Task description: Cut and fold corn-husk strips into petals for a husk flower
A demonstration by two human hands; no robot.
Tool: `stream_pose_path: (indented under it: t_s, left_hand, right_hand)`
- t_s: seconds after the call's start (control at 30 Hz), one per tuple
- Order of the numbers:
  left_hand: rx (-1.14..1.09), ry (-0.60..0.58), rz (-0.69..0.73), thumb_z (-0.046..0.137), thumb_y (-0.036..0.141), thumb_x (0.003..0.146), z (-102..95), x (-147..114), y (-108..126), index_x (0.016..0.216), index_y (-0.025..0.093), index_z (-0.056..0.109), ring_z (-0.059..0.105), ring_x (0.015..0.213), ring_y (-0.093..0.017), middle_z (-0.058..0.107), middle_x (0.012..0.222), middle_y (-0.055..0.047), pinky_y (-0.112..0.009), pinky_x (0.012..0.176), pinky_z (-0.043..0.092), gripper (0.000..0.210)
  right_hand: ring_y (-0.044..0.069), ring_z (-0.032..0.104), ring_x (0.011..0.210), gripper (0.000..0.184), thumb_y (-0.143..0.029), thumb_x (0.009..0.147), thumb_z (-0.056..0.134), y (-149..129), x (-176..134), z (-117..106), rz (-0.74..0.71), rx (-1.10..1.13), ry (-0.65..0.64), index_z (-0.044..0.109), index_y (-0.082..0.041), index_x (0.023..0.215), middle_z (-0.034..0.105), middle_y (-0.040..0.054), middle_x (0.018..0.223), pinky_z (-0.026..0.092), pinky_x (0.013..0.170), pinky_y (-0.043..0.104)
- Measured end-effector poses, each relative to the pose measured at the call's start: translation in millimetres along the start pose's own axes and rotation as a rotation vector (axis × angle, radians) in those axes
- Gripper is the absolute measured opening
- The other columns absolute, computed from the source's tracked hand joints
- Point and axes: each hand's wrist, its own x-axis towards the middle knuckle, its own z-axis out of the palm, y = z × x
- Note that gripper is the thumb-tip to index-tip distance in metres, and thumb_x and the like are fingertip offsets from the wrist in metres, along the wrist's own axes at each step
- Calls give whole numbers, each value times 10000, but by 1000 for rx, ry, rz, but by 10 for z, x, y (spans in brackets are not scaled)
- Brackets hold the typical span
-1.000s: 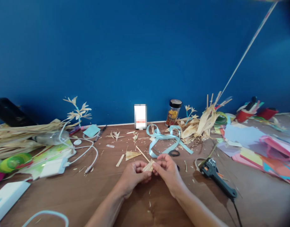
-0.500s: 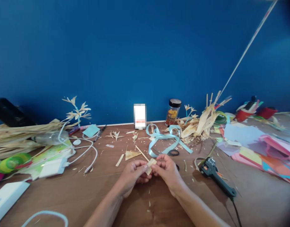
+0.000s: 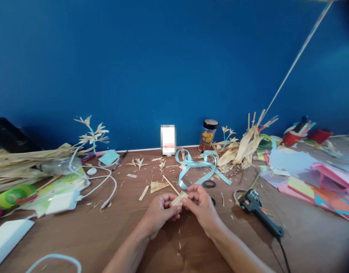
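A small pale piece of corn husk (image 3: 178, 199) is pinched between both hands over the table. My left hand (image 3: 162, 210) grips its left end with thumb and fingers. The right end is between the thumb and fingers of my right hand (image 3: 199, 203). Just behind the hands lie a thin straw-coloured strip (image 3: 170, 184) and a triangular husk piece (image 3: 158, 187). A light blue ribbon (image 3: 198, 165) loops across the table beyond them. Scissors (image 3: 209, 183) lie partly hidden behind my right hand.
A glue gun (image 3: 261, 214) with a cord lies at the right, near coloured paper sheets (image 3: 293, 163). A jar (image 3: 207, 135) stands by the blue wall, beside a husk bundle (image 3: 245, 149). White cables (image 3: 113, 182), a charger (image 3: 63, 201) and a husk flower stem (image 3: 94, 134) occupy the left.
The fingers of my left hand have shifted slightly down along the husk piece, and more of it shows, tilted flatter. My right hand has barely moved.
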Motion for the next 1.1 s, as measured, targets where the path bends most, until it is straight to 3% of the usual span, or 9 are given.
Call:
stream_pose_path:
  t_s: [0.3,0.5,0.83,1.0,1.1]
  left_hand:
    - [-3,7,80,697,237,603,13,12,-28,850,119,583,544,584,-86,627,716,-28,-199,561,422,296]
    - [57,11,165,690,249,613,-14,24,-56,801,126,606,553,639,-113,642,709,-27,-214,607,411,241]
    - [99,107,159,668,320,621,-51,18,-12,838,133,614,573,596,-142,657,690,-40,-235,552,426,291]
    - [20,122,190,659,318,634,-36,11,32,952,132,580,593,612,-146,655,654,-34,-270,632,464,376]
    - [6,98,193,598,314,694,-20,7,50,1083,146,513,613,708,-168,672,750,-60,-303,694,473,432]
  right_hand:
    - [121,546,600,282,-257,724,591,-46,-30,2,-137,-187,42,436,-201,953,590,-28,683,412,571,223]
    - [129,564,631,281,-241,740,574,-65,-77,66,-103,-135,-27,407,-207,964,601,-25,685,418,595,231]
    - [125,525,565,243,-268,721,577,-123,-62,-18,-129,-317,54,464,-205,926,603,-27,643,385,546,225]
    - [115,502,534,248,-268,732,565,-111,-42,-38,-105,-221,61,429,-207,930,568,-45,595,367,515,216]
    - [107,505,531,271,-270,721,576,-98,-7,-53,-48,-90,91,393,-207,911,565,-48,601,373,507,208]
